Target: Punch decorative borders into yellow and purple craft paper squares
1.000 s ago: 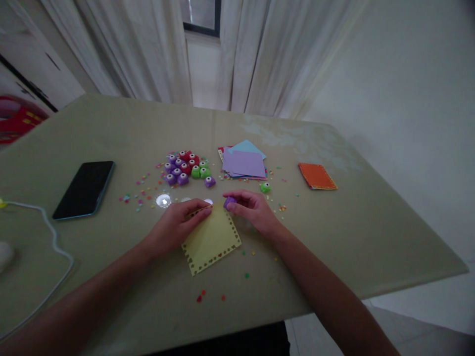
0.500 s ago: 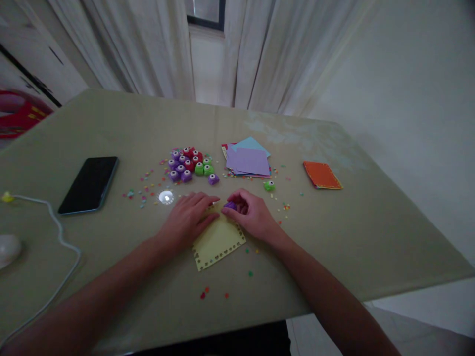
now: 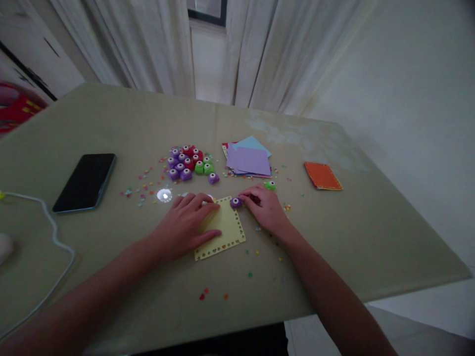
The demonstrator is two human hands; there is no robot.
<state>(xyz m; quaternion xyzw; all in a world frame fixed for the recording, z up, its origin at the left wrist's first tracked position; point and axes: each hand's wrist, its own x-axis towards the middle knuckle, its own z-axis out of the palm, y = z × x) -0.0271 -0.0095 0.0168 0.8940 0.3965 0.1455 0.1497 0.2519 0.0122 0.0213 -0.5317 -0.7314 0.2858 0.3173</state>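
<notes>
A pale yellow sheet of paper (image 3: pixel 228 222) lies in front of me, with small shapes punched along its edges. My left hand (image 3: pixel 191 220) rests flat on its left part, thumb and fingers spread. At the sheet's upper right corner is a purple paper punch (image 3: pixel 235 202) with an eye-like white button facing up. My right hand (image 3: pixel 265 205) pinches this punch from the right between thumb and fingers. Just beyond that hand sits a green punch (image 3: pixel 270 185).
Several purple, red and green punches (image 3: pixel 185 163) cluster behind my left hand. Coloured paper sheets (image 3: pixel 248 160) are stacked behind the right one. An orange paper stack (image 3: pixel 322 176) lies right; a black tablet (image 3: pixel 86 182) and white cable (image 3: pixel 55 232) lie left. Confetti (image 3: pixel 250 274) is scattered about.
The purple punch now shows its eye button upward at the sheet's corner. My right hand has shifted right and opened its grip somewhat. The sheet has turned slightly, and my left hand's fingers have spread.
</notes>
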